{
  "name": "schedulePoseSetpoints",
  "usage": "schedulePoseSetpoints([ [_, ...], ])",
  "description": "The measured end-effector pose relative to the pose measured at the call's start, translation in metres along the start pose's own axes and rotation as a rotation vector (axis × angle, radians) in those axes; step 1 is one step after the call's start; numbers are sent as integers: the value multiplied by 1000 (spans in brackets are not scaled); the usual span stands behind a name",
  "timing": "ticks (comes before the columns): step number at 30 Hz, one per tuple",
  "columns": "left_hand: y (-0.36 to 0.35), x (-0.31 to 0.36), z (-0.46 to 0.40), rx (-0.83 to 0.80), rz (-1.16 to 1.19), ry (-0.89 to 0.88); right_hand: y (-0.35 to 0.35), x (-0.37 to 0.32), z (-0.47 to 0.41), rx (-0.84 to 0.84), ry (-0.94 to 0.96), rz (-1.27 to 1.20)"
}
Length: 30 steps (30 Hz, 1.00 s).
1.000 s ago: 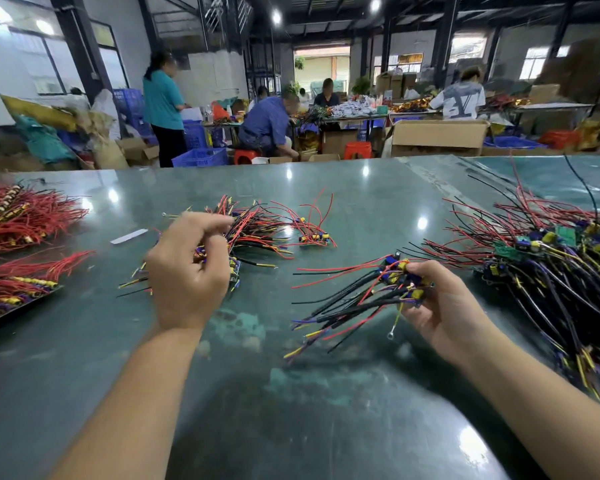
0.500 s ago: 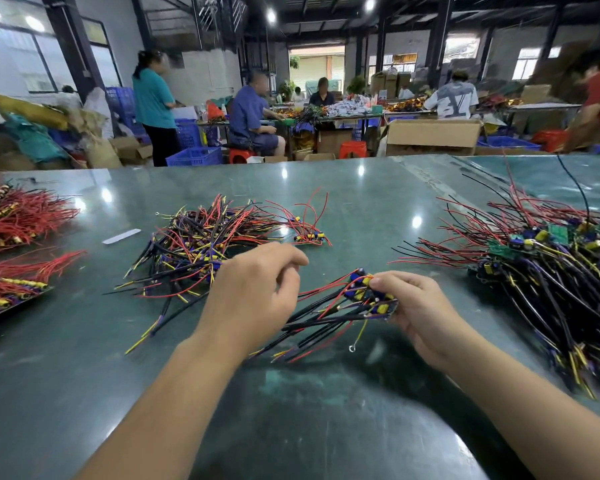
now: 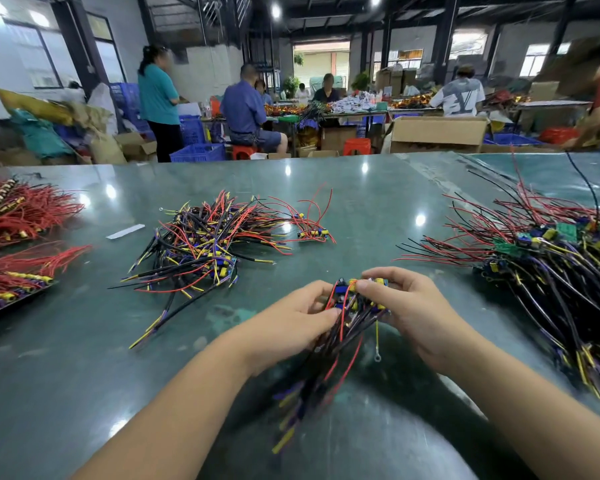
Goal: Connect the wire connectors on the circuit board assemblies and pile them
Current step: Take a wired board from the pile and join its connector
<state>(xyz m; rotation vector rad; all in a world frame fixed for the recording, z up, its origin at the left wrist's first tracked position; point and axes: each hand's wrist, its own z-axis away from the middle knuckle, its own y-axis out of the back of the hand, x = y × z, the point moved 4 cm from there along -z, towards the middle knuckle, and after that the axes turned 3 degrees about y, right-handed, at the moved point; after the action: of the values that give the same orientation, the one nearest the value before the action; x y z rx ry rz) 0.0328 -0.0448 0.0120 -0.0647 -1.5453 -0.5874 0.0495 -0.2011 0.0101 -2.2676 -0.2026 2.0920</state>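
A small bunch of circuit boards point(image 3: 355, 299) sits between both hands, its wires hanging down toward the person. The left hand point(image 3: 291, 323) and right hand point(image 3: 407, 308) pinch it. A wire pile point(image 3: 208, 240) lies beyond the left hand. A bigger pile point(image 3: 561, 258) lies right of the right hand. A flat tray point(image 3: 18, 299) of red wires sits far left.

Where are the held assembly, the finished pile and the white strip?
assembly point(image 3: 352, 303): head view, its board end between both hands
pile point(image 3: 205, 244): head view, tangled middle
strip point(image 3: 125, 231): head view, its middle
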Motion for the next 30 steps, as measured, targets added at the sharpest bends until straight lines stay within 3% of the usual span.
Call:
schedulePoseSetpoints([
  [6, 0, 1, -6, 161, 187, -37, 0, -1, 3, -47, -38, -42],
  [9, 0, 1, -8, 202, 352, -33, -4, -1, 4, -138, -34, -189],
  [19, 4, 5, -9, 48, 580, -174, 0, -12, 6, -244, 81, -162],
  [30, 4, -1, -11, -59, 644, -144, 1, -2, 3, -295, 88, -223],
])
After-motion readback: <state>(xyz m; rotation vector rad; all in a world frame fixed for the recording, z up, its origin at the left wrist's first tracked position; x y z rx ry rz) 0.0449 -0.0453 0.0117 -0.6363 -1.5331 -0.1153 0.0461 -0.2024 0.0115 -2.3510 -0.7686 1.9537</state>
